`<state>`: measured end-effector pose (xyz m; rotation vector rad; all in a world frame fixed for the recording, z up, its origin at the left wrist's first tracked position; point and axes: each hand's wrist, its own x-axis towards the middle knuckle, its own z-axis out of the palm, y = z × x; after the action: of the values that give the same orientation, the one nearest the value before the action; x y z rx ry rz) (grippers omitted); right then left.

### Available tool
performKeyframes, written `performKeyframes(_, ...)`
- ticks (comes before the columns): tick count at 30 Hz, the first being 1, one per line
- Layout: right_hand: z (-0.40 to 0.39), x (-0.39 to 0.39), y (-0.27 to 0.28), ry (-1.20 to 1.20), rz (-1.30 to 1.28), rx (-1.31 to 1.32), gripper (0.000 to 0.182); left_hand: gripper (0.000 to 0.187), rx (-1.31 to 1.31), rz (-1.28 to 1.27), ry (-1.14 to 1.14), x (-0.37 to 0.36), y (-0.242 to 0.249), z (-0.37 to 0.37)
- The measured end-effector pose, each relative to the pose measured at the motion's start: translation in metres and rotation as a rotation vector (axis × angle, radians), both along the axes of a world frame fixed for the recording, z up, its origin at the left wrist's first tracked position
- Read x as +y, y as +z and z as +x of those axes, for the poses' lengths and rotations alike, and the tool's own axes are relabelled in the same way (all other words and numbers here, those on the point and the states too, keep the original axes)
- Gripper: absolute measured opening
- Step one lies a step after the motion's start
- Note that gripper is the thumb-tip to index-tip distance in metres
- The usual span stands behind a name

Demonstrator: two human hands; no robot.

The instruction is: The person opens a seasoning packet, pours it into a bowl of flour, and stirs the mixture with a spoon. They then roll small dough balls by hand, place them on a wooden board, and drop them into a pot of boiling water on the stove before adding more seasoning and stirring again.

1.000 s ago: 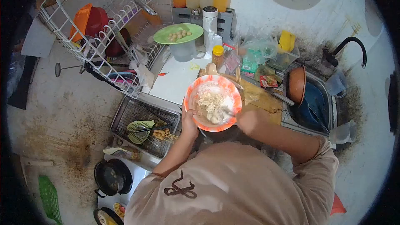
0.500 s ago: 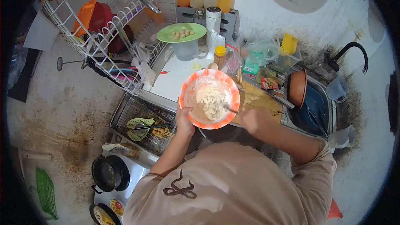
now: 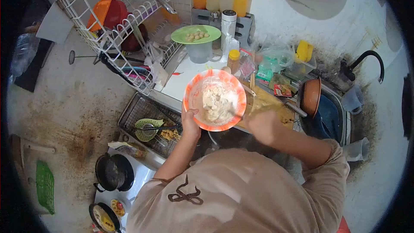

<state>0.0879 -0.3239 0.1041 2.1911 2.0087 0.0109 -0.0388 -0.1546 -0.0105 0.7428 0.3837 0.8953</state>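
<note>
My left hand (image 3: 190,123) grips the left rim of an orange-and-white bowl (image 3: 188,97), thumb over the edge, holding it tilted in front of my body. Inside lies a pale, lumpy flour-like batter (image 3: 217,103), wet in places. My right hand (image 3: 262,126), smeared by motion, is closed on a thin metal utensil (image 3: 234,113) that reaches over the bowl's right rim into the batter. Its working end is hidden and blurred, so its exact kind does not show.
Behind the bowl stand a yellow-capped jar (image 3: 233,60) and a green plate (image 3: 177,36) of small balls on a pitcher. A cutting board (image 3: 269,105) and sink (image 3: 345,121) lie right. A wire dish rack (image 3: 125,43), frying basket (image 3: 142,103) and pans (image 3: 114,172) are left.
My right hand has moved slightly down with the utensil, and the batter is spread differently in the bowl. The bowl sits slightly lower and further left; the surroundings have shifted rightward in view.
</note>
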Motion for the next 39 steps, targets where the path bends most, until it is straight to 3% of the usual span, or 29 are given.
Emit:
performKeyframes(2,0.016,0.006,0.002,-0.041,-0.016,-0.044,0.009,0.067,0.016,0.018,0.005,-0.003,-0.006,0.002)
performKeyframes(5,0.018,0.019,-0.008,-0.03,0.189,-0.003,0.008,0.066,0.142,0.035,-0.017,-0.009,-0.008,0.003)
performKeyframes(8,0.005,0.031,-0.03,0.113,0.297,0.066,0.009,0.067,0.119,0.013,-0.047,-0.012,-0.009,0.002)
performKeyframes(12,-0.014,0.016,-0.037,0.204,0.228,0.14,0.01,0.066,-0.03,0.047,-0.012,-0.001,-0.015,-0.004)
performKeyframes(16,0.006,0.001,-0.009,0.091,-0.003,0.095,0.012,0.066,0.048,0.031,0.029,-0.003,-0.006,-0.013)
performKeyframes(20,0.011,0.014,-0.004,0.023,0.217,0.015,0.009,0.067,0.045,0.031,0.008,-0.007,-0.001,-0.009)
performKeyframes(23,-0.002,0.035,-0.033,0.029,0.394,0.043,0.009,0.067,0.025,-0.044,-0.047,-0.008,0.012,-0.007)
performKeyframes(27,-0.031,0.026,-0.039,0.088,0.202,0.119,0.01,0.068,0.11,0.023,0.043,0.006,-0.001,-0.006)
performKeyframes(33,0.008,0.008,-0.024,0.016,0.252,0.014,0.009,0.067,0.101,0.038,0.057,0.0,0.001,-0.007)
performKeyframes(35,0.013,0.017,-0.036,-0.026,0.319,0.001,0.009,0.067,0.094,0.064,0.051,0.001,-0.019,0.003)
performKeyframes(39,-0.005,0.042,-0.062,-0.146,0.383,0.012,0.009,0.067,0.068,0.047,0.004,-0.001,-0.007,0.011)
